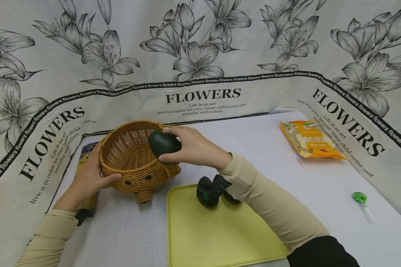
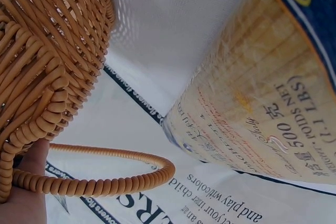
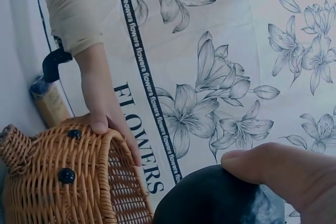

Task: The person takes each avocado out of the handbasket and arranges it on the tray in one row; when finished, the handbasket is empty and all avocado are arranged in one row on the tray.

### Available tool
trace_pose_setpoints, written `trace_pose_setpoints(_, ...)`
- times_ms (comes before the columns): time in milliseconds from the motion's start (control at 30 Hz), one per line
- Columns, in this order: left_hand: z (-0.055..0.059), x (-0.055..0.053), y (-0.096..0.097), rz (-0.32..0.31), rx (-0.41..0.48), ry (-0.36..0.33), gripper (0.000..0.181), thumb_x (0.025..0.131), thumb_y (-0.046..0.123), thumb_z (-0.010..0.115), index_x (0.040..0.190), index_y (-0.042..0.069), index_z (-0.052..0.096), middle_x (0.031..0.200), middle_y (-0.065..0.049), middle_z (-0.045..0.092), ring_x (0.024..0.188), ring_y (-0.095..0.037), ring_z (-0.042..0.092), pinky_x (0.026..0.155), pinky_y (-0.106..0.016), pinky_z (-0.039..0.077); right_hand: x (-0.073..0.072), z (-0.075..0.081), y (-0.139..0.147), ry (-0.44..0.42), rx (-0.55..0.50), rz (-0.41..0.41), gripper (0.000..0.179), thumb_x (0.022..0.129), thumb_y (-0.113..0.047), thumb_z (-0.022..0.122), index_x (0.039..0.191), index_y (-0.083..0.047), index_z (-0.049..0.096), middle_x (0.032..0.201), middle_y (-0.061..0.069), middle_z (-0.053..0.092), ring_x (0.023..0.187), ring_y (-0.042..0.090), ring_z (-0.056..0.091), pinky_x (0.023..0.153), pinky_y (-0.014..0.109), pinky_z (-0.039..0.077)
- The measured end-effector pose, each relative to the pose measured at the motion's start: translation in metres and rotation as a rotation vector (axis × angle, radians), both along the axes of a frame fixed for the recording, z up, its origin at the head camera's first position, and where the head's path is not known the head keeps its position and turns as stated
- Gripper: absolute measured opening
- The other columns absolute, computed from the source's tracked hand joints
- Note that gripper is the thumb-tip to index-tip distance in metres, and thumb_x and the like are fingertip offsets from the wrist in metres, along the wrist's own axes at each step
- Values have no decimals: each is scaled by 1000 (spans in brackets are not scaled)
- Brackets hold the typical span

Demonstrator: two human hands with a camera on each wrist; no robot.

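Note:
My right hand [image 1: 190, 146] holds a smooth dark green avocado [image 1: 164, 144] between thumb and fingers, over the right rim of a wicker basket [image 1: 130, 181]. In the right wrist view the avocado [image 3: 215, 200] is close up, with a digit along its top. My left hand [image 1: 88, 178] grips the basket's left side, its thumb on the front near the rim. The left wrist view shows a digit inside the basket's looped side handle [image 2: 105, 186]. The basket has dark bead eyes and a woven snout, and its opening leans toward the right hand.
A pack of pasta [image 2: 262, 103] stands left of the basket, partly behind the left hand. A yellow-green tray [image 1: 214, 233] lies in front, with dark rounded shapes below the right wrist. An orange food packet [image 1: 310, 139] and a green lollipop [image 1: 359, 197] lie at right.

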State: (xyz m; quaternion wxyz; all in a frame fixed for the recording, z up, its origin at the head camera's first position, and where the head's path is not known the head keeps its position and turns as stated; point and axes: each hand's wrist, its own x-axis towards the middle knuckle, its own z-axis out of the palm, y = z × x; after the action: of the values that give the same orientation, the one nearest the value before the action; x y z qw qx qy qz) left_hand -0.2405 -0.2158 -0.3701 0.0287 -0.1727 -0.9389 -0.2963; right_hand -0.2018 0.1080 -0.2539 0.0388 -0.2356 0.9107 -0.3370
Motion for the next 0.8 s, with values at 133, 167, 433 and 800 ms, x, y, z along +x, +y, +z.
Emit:
trace_pose_setpoints(133,1,1,1,0,-4,-2,117,75,44,76,152,13,-7,156,-25,10,133,-56,26,98,-74,27,7,-5,2,25,-5,-9,62,79,-37,73,132,-14,52,122,-1,60,102,10,56,82,25,50)
trace_pose_setpoints(167,2,1,1,1,-7,-5,117,76,45,75,152,13,-7,156,-25,9,133,-56,25,98,-74,27,9,-6,3,22,-7,-10,61,79,-38,73,132,-14,52,122,-2,60,101,10,56,81,24,50)
trace_pose_setpoints(433,2,1,0,5,-12,-13,117,76,46,75,152,12,-8,157,-25,7,133,-56,24,98,-75,26,21,-19,7,-25,-72,14,60,79,-37,72,131,-14,52,120,-2,60,97,11,58,77,23,51)
trace_pose_setpoints(800,1,1,0,0,-2,-8,117,76,44,75,152,14,-8,157,-24,7,133,-56,24,98,-75,26,30,-28,13,-44,-80,14,62,79,-37,73,132,-14,51,122,-1,60,97,11,58,77,23,52)
